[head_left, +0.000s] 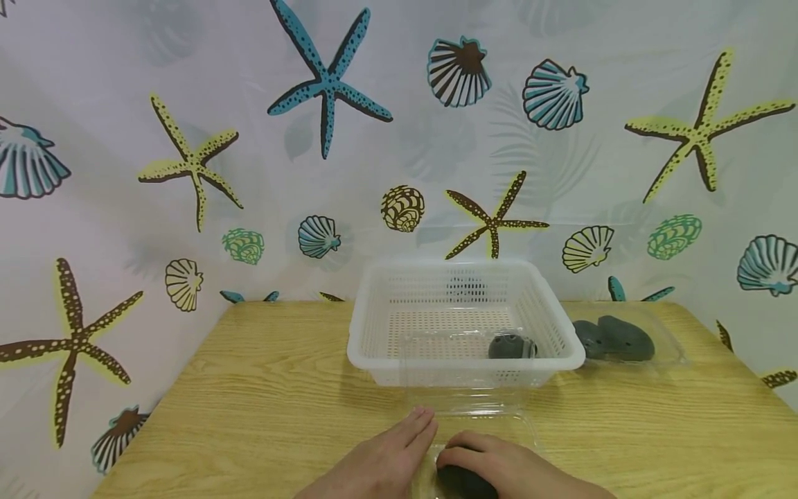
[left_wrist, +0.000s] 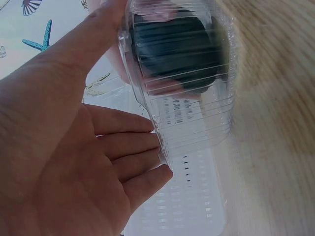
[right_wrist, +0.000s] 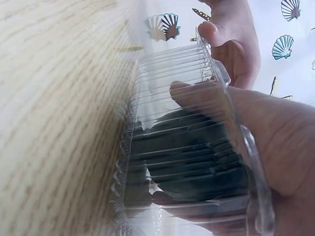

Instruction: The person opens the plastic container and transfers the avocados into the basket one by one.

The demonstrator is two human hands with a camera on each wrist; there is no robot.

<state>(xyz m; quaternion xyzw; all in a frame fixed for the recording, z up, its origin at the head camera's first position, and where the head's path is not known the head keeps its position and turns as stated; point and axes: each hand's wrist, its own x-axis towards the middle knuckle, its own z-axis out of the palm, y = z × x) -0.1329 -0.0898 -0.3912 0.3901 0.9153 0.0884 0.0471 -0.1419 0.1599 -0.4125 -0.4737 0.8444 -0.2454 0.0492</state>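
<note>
A dark grey-green, smooth, rounded lump (head_left: 463, 480) is at the bottom centre of the head view, inside the base of a clear, ribbed plastic hinged container (left_wrist: 197, 128). Its visible part slants from upper left to lower right, the lower end cut off by the bottom edge; which end is its front I cannot tell. The right hand (head_left: 514, 464) has its fingers curled over the lump and grips it. The left hand (head_left: 383, 461), just left of it, is flat, fingers nearly straight and close together, holding nothing, its fingertips at the container's rim in the left wrist view.

The container's clear lid (head_left: 461, 395) is raised toward the centre, in front of a white, slotted plastic basket (head_left: 374, 362). Another dark rounded piece (head_left: 508, 346) shows in the basket. At right, a second clear plastic container (head_left: 668, 346) holds dark rounded pieces (head_left: 626, 339).
</note>
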